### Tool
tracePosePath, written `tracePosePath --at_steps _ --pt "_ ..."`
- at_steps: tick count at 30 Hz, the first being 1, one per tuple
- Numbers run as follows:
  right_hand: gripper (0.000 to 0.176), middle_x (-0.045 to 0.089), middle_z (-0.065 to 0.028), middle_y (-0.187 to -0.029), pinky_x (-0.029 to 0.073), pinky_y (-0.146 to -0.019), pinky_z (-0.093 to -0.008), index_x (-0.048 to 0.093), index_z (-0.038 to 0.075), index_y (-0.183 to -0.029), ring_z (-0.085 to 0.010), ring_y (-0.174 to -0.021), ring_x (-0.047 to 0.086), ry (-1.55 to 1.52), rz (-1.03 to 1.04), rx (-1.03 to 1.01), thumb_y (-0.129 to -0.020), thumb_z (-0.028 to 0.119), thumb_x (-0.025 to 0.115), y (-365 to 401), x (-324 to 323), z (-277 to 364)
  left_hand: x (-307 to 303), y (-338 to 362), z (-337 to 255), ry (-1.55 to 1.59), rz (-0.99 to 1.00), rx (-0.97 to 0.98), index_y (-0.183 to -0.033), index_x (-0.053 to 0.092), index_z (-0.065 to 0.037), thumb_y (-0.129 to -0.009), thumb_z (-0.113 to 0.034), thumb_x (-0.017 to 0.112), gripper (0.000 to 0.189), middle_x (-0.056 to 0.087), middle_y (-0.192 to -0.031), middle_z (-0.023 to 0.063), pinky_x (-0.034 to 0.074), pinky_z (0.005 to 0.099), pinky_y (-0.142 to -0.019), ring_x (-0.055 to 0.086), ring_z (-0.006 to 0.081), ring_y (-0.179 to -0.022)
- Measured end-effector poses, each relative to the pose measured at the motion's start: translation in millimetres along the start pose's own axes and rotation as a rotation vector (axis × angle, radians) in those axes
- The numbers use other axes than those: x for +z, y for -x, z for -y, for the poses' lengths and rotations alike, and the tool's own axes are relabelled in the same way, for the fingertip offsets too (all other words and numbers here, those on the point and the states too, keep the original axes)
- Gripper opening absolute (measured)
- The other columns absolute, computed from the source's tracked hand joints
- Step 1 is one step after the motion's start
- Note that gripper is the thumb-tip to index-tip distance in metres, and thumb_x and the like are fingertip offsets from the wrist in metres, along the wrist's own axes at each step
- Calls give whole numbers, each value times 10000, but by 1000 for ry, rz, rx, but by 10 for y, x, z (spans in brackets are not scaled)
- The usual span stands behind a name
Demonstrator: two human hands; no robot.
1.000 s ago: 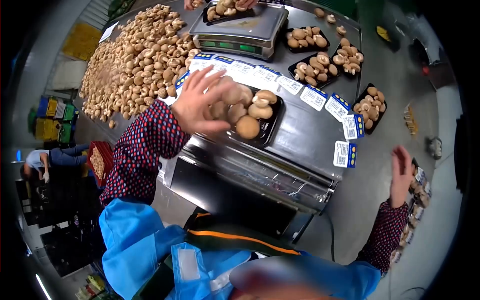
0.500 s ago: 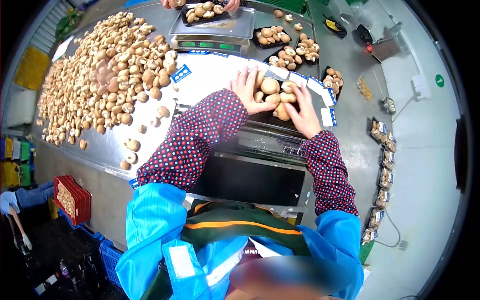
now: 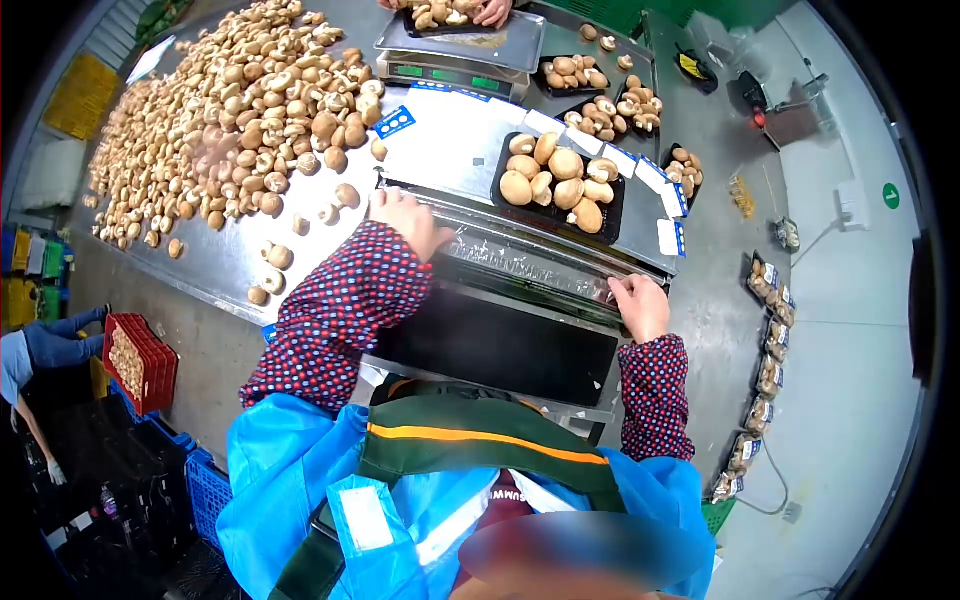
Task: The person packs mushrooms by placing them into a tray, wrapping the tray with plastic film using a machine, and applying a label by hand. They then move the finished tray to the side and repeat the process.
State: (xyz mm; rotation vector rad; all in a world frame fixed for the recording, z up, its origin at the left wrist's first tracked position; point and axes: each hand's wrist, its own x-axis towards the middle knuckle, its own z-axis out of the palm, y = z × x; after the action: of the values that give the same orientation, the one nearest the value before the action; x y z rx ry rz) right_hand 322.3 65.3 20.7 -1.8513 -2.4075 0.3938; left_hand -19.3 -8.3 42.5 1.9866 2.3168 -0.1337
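Note:
A black tray of mushrooms (image 3: 565, 180) rests on the metal work surface, just beyond a film wrapping machine. Clear plastic film (image 3: 530, 262) stretches across the machine between my hands. At the film's left end, my left hand (image 3: 408, 222) has its fingers closed over the edge, partly hiding what they grip. My right hand (image 3: 643, 304) pinches the film's right end between thumb and fingers. Nearer my body lies the machine's flat black plate (image 3: 490, 345).
Loose mushrooms (image 3: 240, 110) form a large heap at left. A scale (image 3: 460, 62) stands at the back, where another person's hands (image 3: 492, 12) hold a tray. More filled trays (image 3: 597, 118) sit at right, wrapped packs (image 3: 770, 375) along the right edge. Labels (image 3: 618, 160) lie behind the tray.
Both hands have left the mushrooms in the tray and come back toward my body, onto the film at the wrapping machine. The whole view has shifted slightly.

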Motion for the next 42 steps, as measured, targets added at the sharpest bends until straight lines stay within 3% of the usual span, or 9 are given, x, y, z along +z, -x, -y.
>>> tracePosePath --at_steps 8,14,17,20,23,28,33,37,42 --pt "384 631 -196 -742 476 -674 -396 660 8 -758 -328 -698 623 -139 111 -17 -773 388 610 -167 33 15 222 -197 72 420 39 0 -754 698 -55 -784 -396 624 351 647 -678 108 462 335 -625 618 229 -642" --pt "248 325 55 -523 237 -366 -212 448 102 -675 -53 -403 299 -1809 596 584 -899 176 526 595 -446 -201 7 432 606 1633 621 -173 -662 447 -106 -888 -228 505 263 376 -528 -25 279 243 -413 347 87 -445" --pt "285 382 7 -568 324 -415 -227 444 89 -688 -108 -464 389 -2452 1048 187 -937 224 410 928 -600 -243 -261 821 279 2529 1106 223 -646 446 -127 -912 -221 418 284 372 -529 -19 319 244 -427 373 96 -459" --pt "144 454 -18 -624 409 -480 -271 534 61 -746 -127 -597 482 -2680 666 -254 -860 148 516 426 -946 -201 -696 338 22 2572 341 616 -633 482 -129 -933 -336 351 388 532 -793 84 387 449 -878 514 302 -876" --pt "137 616 -88 -801 467 -708 -295 574 50 -739 -164 -687 534 -2399 -233 -98 -842 40 484 -759 -1256 322 -949 -1011 -155 2492 -33 533 -755 602 26 -894 -275 345 420 559 -1160 236 280 404 -1046 481 299 -1147" --pt "279 662 -98 -989 440 -877 -295 658 40 -957 -185 -954 608 -463 -13 -193 -882 146 412 -1996 -5 222 834 -2416 -358 785 -260 417 -1004 620 -20 -904 -165 460 238 603 -1110 141 382 323 -974 539 242 -1096" --pt "306 631 -70 -1013 483 -795 -280 594 23 -1056 -164 -911 616 -1256 465 -17 -899 257 474 -1708 -148 146 247 -1862 -226 1495 415 364 -1132 565 -27 -940 -216 460 289 616 -1021 66 405 268 -897 524 118 -1004" --pt "464 575 -102 -1122 541 -532 -258 430 38 -1255 -151 -869 629 -1249 676 177 -944 380 392 -1422 -270 -1 -193 -1400 -156 1628 615 178 -1235 477 -56 -941 -459 345 516 603 -1046 113 476 220 -363 616 156 -556" --pt "428 585 -137 -1019 494 -401 -280 446 14 -1197 -204 -594 620 -1144 465 109 -947 356 379 -683 -592 172 -215 -979 -160 1460 267 506 -1103 574 -4 -980 -357 324 450 614 -1046 101 424 306 -895 554 163 -986"
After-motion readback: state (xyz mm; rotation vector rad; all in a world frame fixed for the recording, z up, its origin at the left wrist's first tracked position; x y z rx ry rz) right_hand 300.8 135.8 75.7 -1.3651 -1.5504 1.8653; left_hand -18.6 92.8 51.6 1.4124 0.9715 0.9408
